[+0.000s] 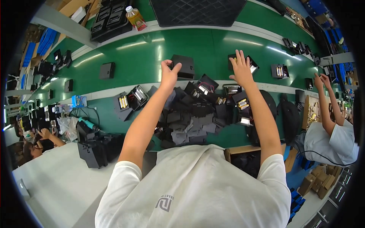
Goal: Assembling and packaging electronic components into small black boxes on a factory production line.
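Observation:
A black box (183, 67) with its lid down lies on the green belt ahead of me. My left hand (169, 74) grips its left side, thumb on the near edge and fingers curled at the far corner. Further right, my right hand (242, 69) is stretched flat with fingers apart over an open black case (253, 67). Shiny battery-like cylinders show in that case beside my fingers; whether the palm touches it cannot be seen. Below my hands, a heap of dark grey flat pieces (190, 123) covers the bench, with several open battery cases (242, 104) around it.
Other black boxes (107, 70) sit along the belt, with an open battery case (280, 71) at right. A drink bottle (135, 18) stands beside black trays (108, 21) at the back. A teal-handled tool (89, 124) lies left. A co-worker's hands (322, 79) reach in at far right.

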`<action>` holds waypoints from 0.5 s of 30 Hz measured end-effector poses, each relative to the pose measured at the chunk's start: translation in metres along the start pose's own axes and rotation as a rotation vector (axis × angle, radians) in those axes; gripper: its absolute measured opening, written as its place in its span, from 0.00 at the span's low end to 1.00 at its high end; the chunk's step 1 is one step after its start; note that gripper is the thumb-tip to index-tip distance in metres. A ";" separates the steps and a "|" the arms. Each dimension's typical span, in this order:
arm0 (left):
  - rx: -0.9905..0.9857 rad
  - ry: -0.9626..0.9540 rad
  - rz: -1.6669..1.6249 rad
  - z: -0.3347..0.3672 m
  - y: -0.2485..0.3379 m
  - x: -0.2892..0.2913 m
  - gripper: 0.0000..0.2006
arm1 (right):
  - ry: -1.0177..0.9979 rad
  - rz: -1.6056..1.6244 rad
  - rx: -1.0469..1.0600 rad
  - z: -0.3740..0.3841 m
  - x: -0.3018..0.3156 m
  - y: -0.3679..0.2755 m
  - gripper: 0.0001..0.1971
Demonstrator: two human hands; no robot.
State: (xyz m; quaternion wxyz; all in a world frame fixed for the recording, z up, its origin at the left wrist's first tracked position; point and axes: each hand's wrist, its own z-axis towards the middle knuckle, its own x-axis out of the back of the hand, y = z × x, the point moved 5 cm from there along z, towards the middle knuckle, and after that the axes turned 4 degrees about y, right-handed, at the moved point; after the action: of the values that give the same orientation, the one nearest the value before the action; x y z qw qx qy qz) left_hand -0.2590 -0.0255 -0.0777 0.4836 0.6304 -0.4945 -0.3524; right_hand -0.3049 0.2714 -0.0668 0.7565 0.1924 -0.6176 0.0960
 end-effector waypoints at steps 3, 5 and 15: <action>-0.045 0.101 0.024 0.064 -0.046 0.011 0.20 | -0.017 -0.104 0.081 0.018 -0.042 0.022 0.33; -0.056 0.140 0.037 0.085 -0.055 0.016 0.19 | -0.028 -0.064 0.096 0.029 -0.053 0.030 0.30; -0.636 0.144 0.507 0.037 0.019 -0.002 0.17 | 0.095 0.651 -0.220 0.024 -0.020 0.039 0.26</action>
State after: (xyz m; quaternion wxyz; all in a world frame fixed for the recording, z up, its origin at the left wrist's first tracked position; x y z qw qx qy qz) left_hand -0.2987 -0.0341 -0.0702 0.7591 0.3308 -0.4656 -0.3123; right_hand -0.3459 0.2983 -0.0752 0.7301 -0.1021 -0.6176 0.2740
